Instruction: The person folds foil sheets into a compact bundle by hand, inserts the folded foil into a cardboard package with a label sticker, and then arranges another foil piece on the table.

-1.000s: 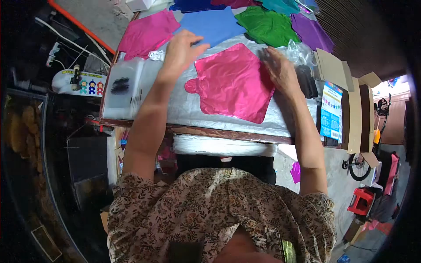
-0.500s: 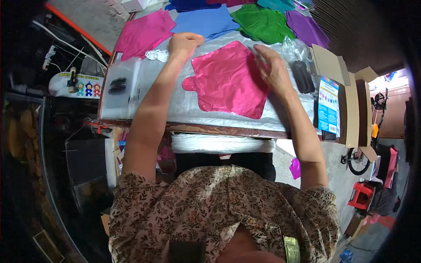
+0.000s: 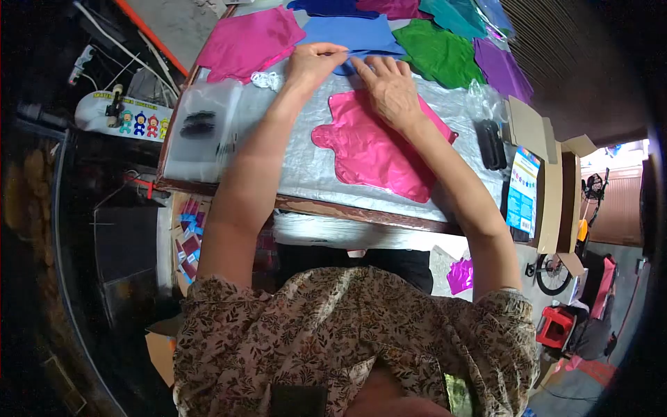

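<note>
My left hand (image 3: 311,68) is closed, with thumb and fingertips pinched at the front edge of a stack of flat blue foil balloons (image 3: 354,31). My right hand (image 3: 392,96) reaches to the same edge, its bent fingers on a lifted blue flap beside the left fingertips; its thumb is hidden. Under the right hand and forearm lies a flat pink foil balloon (image 3: 382,153) with a rounded tab on its left side. To the left of the blue stack is a brighter pink stack (image 3: 251,42), and to its right a green stack (image 3: 439,52).
Purple balloons (image 3: 501,62) lie at the right. A white string bundle (image 3: 266,80) and a clear plastic bag (image 3: 201,128) are at the left. A black pouch-like object (image 3: 492,144), a printed blue card (image 3: 524,191) and an open cardboard box (image 3: 549,187) line the right side.
My right hand has moved up and left from the pink balloon's right edge to the blue stack. My left hand has shifted slightly and now pinches the blue edge. The camera view has tilted slightly.
</note>
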Demonstrator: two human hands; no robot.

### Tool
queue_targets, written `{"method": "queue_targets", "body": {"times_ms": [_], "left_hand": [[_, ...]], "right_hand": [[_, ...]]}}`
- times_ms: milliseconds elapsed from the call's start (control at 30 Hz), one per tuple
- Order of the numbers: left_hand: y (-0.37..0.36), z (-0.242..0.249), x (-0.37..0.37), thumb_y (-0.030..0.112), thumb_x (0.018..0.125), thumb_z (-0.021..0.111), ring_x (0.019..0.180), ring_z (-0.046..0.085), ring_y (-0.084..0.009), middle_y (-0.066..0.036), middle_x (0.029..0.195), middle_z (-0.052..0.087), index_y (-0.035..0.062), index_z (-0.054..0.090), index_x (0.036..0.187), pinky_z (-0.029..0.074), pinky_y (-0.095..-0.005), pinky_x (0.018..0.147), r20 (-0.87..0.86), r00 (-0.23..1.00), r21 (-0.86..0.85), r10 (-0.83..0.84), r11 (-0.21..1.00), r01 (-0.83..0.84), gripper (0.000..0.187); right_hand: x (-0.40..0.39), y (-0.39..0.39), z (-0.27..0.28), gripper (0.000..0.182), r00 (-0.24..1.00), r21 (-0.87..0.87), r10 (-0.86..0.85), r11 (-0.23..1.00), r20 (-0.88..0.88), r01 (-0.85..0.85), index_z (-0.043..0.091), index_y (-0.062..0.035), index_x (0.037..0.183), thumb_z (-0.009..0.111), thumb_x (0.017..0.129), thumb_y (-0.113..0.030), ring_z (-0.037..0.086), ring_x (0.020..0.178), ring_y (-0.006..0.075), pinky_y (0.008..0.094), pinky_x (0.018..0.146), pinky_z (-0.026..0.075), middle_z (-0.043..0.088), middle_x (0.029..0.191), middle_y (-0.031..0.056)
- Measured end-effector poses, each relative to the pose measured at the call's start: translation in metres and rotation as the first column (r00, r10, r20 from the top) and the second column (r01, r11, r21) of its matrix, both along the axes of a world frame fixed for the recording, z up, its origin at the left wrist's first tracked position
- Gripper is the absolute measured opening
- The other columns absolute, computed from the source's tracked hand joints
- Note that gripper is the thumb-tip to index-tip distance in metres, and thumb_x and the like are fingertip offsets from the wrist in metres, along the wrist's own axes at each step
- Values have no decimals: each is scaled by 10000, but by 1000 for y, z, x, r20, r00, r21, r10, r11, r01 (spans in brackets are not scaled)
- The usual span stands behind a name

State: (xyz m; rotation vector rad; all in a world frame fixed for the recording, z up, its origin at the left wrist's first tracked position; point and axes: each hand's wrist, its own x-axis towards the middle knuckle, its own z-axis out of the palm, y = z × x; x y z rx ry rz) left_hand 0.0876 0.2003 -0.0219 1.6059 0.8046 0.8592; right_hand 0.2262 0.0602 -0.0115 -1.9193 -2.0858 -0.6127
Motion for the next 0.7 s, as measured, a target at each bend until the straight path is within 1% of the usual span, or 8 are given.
{"method": "queue_targets", "body": {"times_ms": [67,167,267,400,467,567,600,700], "left_hand": [[-3,6,-1,218,766,780,705,608,-60,2,806,721,96,791,976,491,-234,635,-45,999,0,11,1000,-11,243],[-8,17,-2,185,841,735,818,620,-80,-26,903,729,37,762,1046,496,-233,737,-146,987,-77,-66,995,55,254],[-2,9,1,186,841,740,799,615,-75,-29,900,730,31,760,1045,496,-232,726,-147,988,-32,-44,999,40,257],[6,-5,3,187,840,748,794,615,-75,-37,906,732,20,759,1034,495,-228,723,-152,987,-13,-46,999,45,256],[7,-9,5,187,840,750,797,616,-76,-40,911,733,16,759,1029,495,-227,725,-156,986,-10,-65,998,64,255],[9,-11,3,188,840,756,801,623,-86,-43,914,733,1,759,1009,499,-229,720,-9,994,-130,-106,986,104,251],[8,-9,2,188,840,756,801,623,-86,-43,914,733,1,759,1009,499,-229,720,-8,994,-131,-109,986,107,251],[9,-2,-1,190,841,760,788,620,-82,-35,942,733,19,768,995,497,-227,697,139,989,-175,-49,982,73,229]], "right_hand": [[-3,4,1,532,1000,14,-17,1000,14,17,533,-121,1374,588,845,-105,562,1053,285,408,870,420,596,1199,106],[-7,5,3,551,997,48,-71,996,29,70,538,-133,1371,596,824,-98,555,992,268,405,832,414,590,1148,82],[-7,7,10,525,998,86,-60,994,-37,63,554,-138,1352,594,829,-106,553,1041,262,416,882,410,587,1176,70],[-3,8,8,489,1000,155,-2,988,25,-2,584,-129,1314,598,826,-112,548,1076,260,416,921,402,591,1174,72],[0,8,-1,477,1000,122,-3,992,30,-1,592,-120,1300,599,823,-108,547,1084,260,418,931,400,593,1175,73],[5,3,-5,453,999,57,-9,998,43,7,607,-104,1272,601,819,-101,544,1100,260,420,952,396,596,1175,74],[5,0,-5,437,999,36,-11,999,45,9,614,-96,1256,602,819,-101,549,1096,262,422,954,398,603,1172,78],[1,-2,-4,407,999,-6,-9,1000,44,9,628,-81,1225,604,819,-101,557,1090,267,425,958,402,617,1166,87]]}}
